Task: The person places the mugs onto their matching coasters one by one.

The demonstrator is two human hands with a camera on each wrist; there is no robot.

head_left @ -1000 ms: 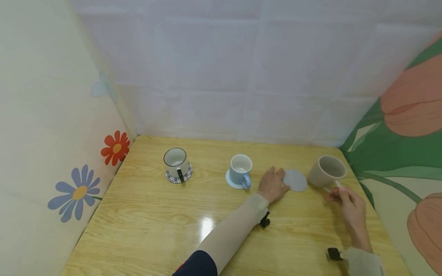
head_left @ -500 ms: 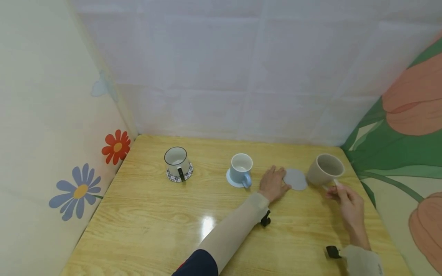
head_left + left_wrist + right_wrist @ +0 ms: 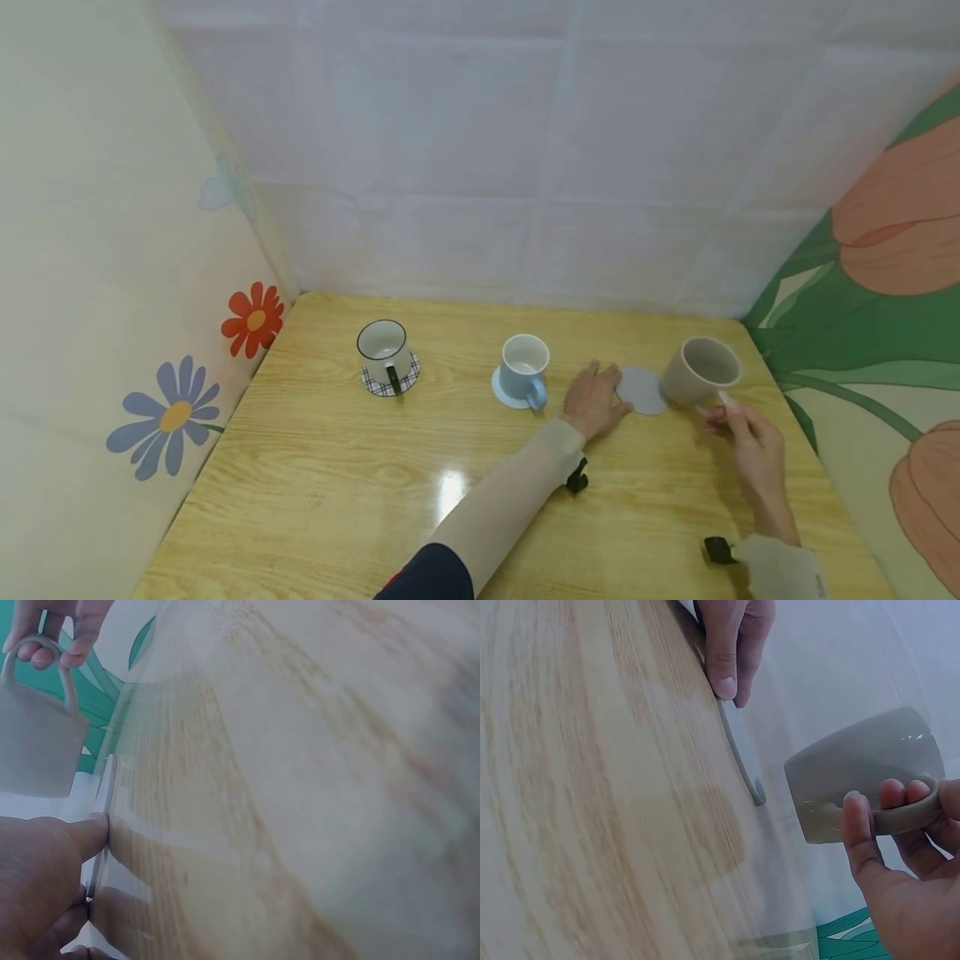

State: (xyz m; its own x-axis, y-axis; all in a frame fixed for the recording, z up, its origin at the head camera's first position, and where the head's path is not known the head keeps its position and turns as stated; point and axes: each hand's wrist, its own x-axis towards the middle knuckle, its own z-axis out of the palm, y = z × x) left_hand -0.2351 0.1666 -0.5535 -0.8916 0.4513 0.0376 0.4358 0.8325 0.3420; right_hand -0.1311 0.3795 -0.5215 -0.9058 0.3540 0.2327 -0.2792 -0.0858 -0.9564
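A round grey coaster [image 3: 643,392] lies on the wooden table. At its left edge is my left hand [image 3: 592,402], holding the rim between thumb and fingers; the thumb [image 3: 91,834] presses the near edge in the left wrist view. My right hand [image 3: 759,450] grips the handle of a beige-grey mug [image 3: 686,379] just right of the coaster. In the right wrist view the mug [image 3: 866,769] is held off the tabletop, its fingers [image 3: 862,832] curled through and around the handle. The mug's base is apart from the coaster there.
Left of my left hand, a light blue mug [image 3: 519,379] stands on a pale blue coaster [image 3: 498,395]. Farther left, a white mug [image 3: 380,354] with a black rim and handle sits on a checked coaster [image 3: 409,379]. White cloth [image 3: 450,250] hangs behind the table [image 3: 315,492].
My right hand has moved the beige-grey mug slightly left, nearer the grey coaster. The left hand and the coaster have stayed in place.
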